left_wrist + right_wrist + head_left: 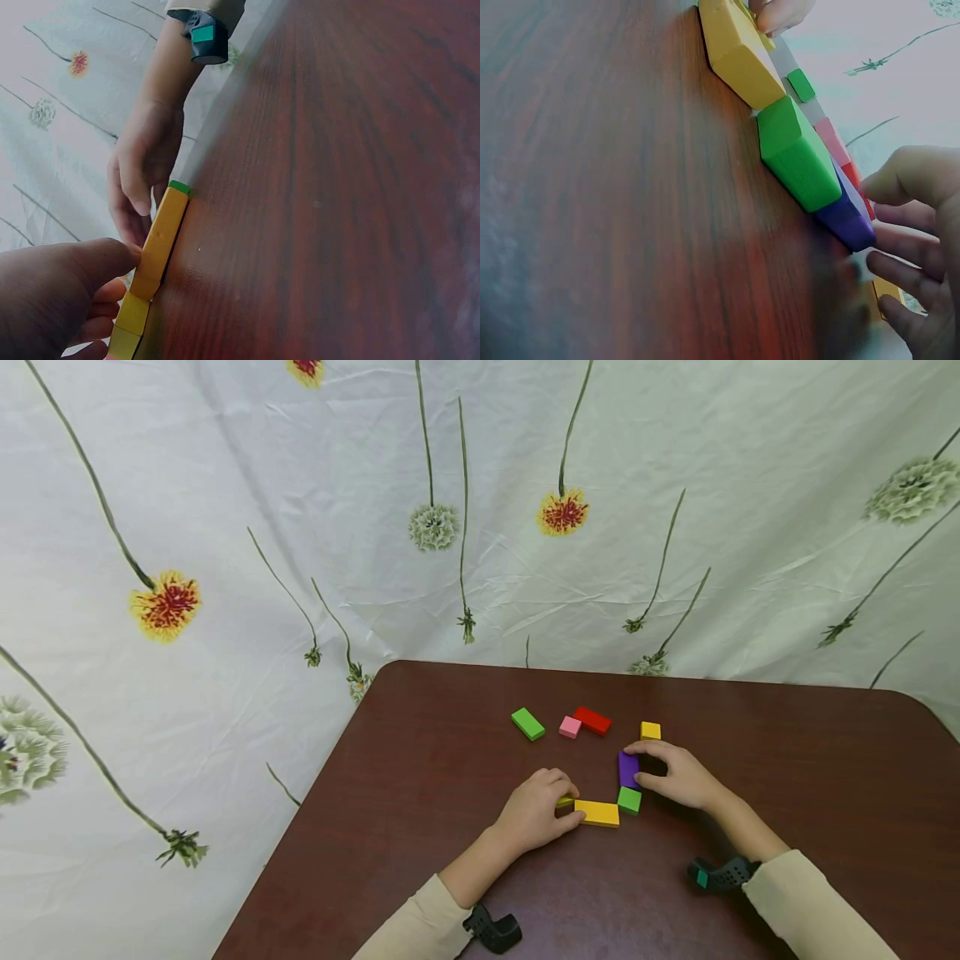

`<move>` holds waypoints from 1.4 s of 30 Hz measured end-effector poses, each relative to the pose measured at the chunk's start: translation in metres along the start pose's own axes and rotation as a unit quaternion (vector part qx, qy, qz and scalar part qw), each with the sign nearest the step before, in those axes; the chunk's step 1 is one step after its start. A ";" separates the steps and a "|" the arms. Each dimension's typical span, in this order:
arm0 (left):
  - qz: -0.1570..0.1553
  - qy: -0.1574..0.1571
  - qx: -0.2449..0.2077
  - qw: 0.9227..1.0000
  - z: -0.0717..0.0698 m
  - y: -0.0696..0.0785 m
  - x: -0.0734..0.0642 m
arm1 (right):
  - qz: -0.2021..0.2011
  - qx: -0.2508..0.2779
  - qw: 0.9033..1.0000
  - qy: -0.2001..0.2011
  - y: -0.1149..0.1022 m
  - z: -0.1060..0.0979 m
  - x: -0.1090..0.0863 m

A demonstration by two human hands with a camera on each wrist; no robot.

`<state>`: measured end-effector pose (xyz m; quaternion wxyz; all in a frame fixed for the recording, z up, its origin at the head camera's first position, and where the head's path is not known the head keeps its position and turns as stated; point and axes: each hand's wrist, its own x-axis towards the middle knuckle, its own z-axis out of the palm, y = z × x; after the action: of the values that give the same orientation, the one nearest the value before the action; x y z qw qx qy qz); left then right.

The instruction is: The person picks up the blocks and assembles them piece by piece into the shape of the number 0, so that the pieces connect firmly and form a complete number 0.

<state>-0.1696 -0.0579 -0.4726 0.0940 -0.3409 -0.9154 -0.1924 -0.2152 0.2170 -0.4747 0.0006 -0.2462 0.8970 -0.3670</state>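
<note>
On the table, a yellow-orange block [597, 813] meets a green block [629, 800], and a purple block [628, 770] continues the line from the green one. My left hand [534, 810] pinches the left end of the yellow-orange block between thumb and fingers; a smaller yellow block [133, 313] lies beside that end, partly hidden by the hand in the head view. My right hand [681, 775] holds the purple block, forefinger at its far end and thumb at its right side. Beyond the right fingers, a yellow block [650, 730] is partly covered.
Farther back on the table [420, 743] lie a loose green block [528, 724], a pink block [570, 727] and a red block [592, 720]. The flowered cloth [495, 568] hangs behind the table edge. Each wrist wears a dark band.
</note>
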 end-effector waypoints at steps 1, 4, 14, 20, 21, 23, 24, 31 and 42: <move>-0.001 -0.001 0.000 1.000 0.000 0.000 0.000 | -0.001 0.001 1.000 0.008 -0.001 0.001 -0.002; -0.001 -0.002 0.001 1.000 -0.001 0.000 -0.001 | -0.009 0.001 0.999 0.038 -0.004 0.008 -0.009; 0.005 0.003 0.003 1.000 0.002 -0.002 0.000 | -0.046 -0.025 0.994 0.098 -0.017 0.031 -0.031; 0.003 0.002 0.001 1.000 0.001 -0.001 0.000 | -0.047 -0.016 0.992 0.117 -0.017 0.039 -0.033; 0.003 0.003 0.002 1.000 0.001 -0.002 0.000 | -0.048 -0.016 0.992 0.120 -0.017 0.040 -0.033; 0.003 0.004 0.002 1.000 0.001 -0.002 -0.001 | -0.050 -0.012 0.991 0.123 -0.017 0.041 -0.033; 0.004 0.004 0.003 1.000 0.002 -0.002 -0.001 | -0.051 -0.011 0.991 0.126 -0.017 0.042 -0.033; 0.007 0.005 0.003 1.000 0.002 -0.002 0.000 | -0.052 -0.008 0.989 0.136 -0.016 0.043 -0.034; 0.001 -0.032 0.006 0.999 -0.005 -0.002 0.003 | -0.046 -0.010 0.990 0.134 -0.013 0.044 -0.033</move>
<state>-0.1731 -0.0596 -0.4675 0.0672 -0.3471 -0.9188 -0.1754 -0.1722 0.1949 -0.5044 -0.1390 -0.2358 0.8802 -0.3877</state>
